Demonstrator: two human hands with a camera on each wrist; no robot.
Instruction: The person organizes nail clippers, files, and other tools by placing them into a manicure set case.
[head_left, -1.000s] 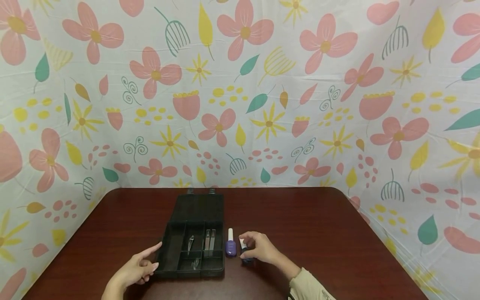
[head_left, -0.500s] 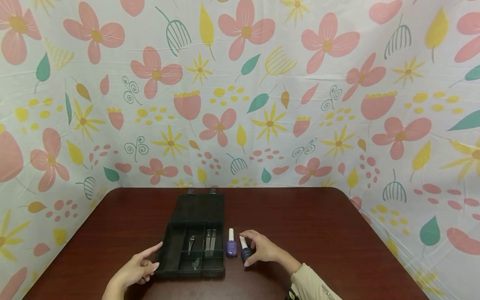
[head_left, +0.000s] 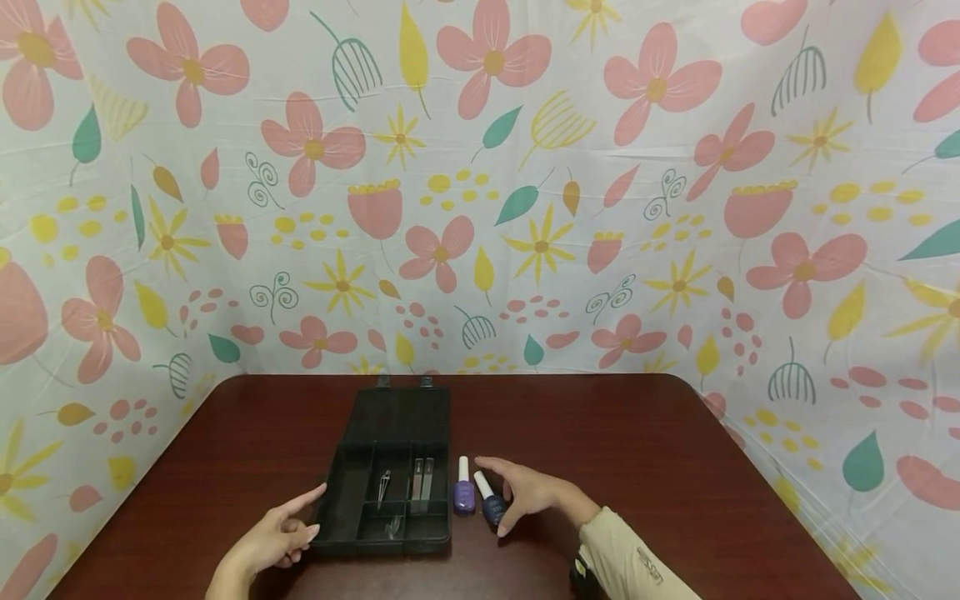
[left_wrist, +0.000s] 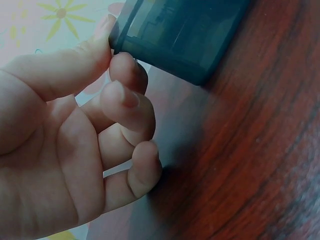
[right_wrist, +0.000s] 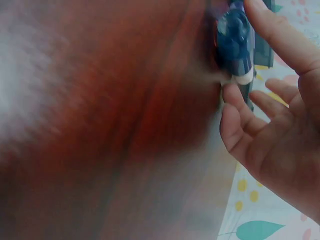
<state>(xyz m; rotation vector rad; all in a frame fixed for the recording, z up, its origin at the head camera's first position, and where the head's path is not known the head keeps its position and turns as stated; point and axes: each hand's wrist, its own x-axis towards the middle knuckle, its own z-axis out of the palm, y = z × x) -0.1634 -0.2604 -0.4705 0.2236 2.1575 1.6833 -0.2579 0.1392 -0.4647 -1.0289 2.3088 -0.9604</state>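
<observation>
In the head view my left hand (head_left: 272, 533) touches the left side of an open black compartment box (head_left: 347, 492), index finger straight. The left wrist view shows the thumb at the rim of the box corner (left_wrist: 175, 40), other fingers bent below. My right hand (head_left: 534, 493) curves loosely beside a dark blue nail polish bottle (head_left: 492, 507) with a white cap, thumb and fingers spread apart. The bottle lies on the table, its cap pointing away. In the right wrist view that bottle (right_wrist: 235, 45) shows by the thumb. A purple nail polish bottle (head_left: 464, 497) lies between it and the box.
Inside the box lie a small silver tool (head_left: 384, 487), two narrow flat strips (head_left: 423, 480) side by side, and small clear pieces (head_left: 393, 527). Its lid (head_left: 401, 415) is laid back. The dark red wood table (head_left: 600, 433) meets a flower-print cloth (head_left: 480, 208) behind.
The right hand's fingers have spread away from the dark blue bottle, letting it go on the table. That bottle now tilts toward the purple one. The left hand has not moved.
</observation>
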